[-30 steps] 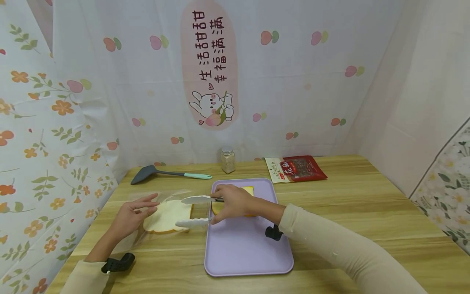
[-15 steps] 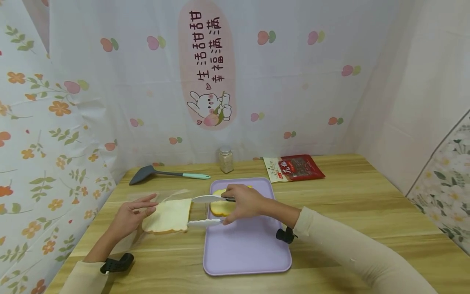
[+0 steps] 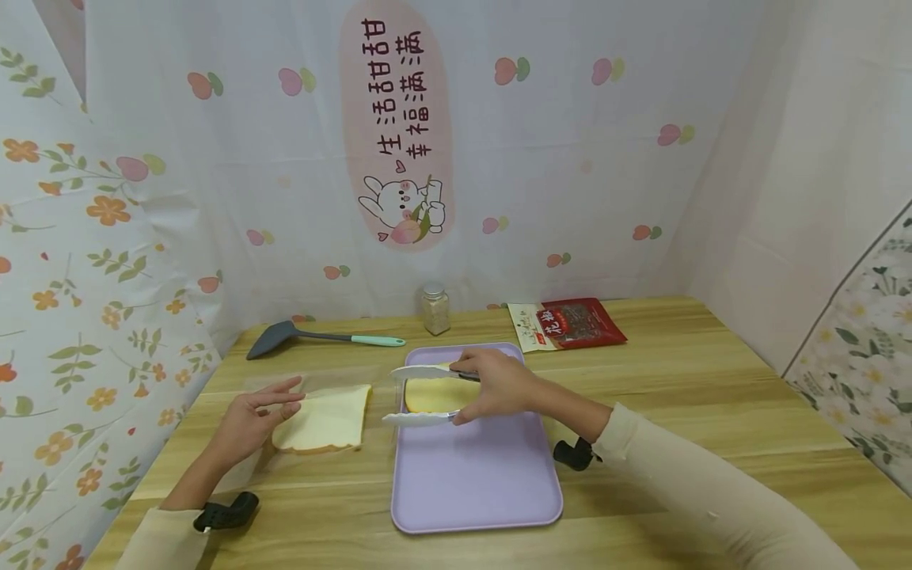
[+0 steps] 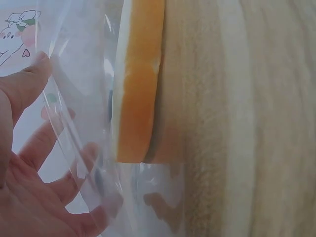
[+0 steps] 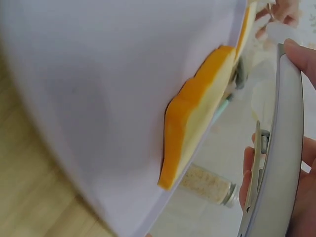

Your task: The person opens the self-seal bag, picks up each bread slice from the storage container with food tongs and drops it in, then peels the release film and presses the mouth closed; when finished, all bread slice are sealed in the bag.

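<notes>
Likely best to hold the tongs (image 5: 284, 158) level and spread over the bread slice (image 3: 442, 393) on the purple tray (image 3: 477, 491), just left of the right hand (image 3: 502, 384), without dragging it; gripping the tongs with curled right fingers, aimed toward the left hand (image 3: 245, 423); apparently touching the clear bag (image 4: 84, 64) with parted, relaxed left fingers, with the other slice (image 3: 324, 419) just to their right

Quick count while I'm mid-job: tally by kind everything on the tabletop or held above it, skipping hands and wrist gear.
Bread slices: 2
Tongs: 1
Clear plastic wrapper: 1
Purple tray: 1
Spatula: 1
Lidded jar: 1
Red-and-cream packet: 1
Total: 8
</notes>
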The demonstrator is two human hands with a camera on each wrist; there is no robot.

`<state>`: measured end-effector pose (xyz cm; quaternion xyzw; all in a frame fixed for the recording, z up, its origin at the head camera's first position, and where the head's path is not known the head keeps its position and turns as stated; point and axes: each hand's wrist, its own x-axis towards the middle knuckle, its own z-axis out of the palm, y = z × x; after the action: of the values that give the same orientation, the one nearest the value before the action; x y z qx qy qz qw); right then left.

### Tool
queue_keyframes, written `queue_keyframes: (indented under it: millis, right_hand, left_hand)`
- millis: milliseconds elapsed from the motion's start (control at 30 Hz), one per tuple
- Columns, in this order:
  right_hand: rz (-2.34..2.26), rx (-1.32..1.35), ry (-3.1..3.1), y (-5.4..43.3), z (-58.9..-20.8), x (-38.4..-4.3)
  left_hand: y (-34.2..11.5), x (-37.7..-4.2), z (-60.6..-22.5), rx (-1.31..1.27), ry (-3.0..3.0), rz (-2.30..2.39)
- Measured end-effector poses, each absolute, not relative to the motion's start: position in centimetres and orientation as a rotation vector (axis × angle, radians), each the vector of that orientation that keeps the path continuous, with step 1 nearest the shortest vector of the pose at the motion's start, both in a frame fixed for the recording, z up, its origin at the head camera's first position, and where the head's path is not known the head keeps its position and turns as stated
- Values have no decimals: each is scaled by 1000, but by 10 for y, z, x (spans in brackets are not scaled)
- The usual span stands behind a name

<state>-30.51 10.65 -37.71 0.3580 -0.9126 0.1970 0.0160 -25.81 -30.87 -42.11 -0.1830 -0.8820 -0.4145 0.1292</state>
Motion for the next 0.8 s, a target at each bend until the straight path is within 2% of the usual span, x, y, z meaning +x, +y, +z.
queue_keyframes:
  millis: [800]
  right_hand:
    - [490, 1036, -2917, 156, -386, -289]
  left_hand:
    - [-310, -259, -421, -500, -2564, -1137]
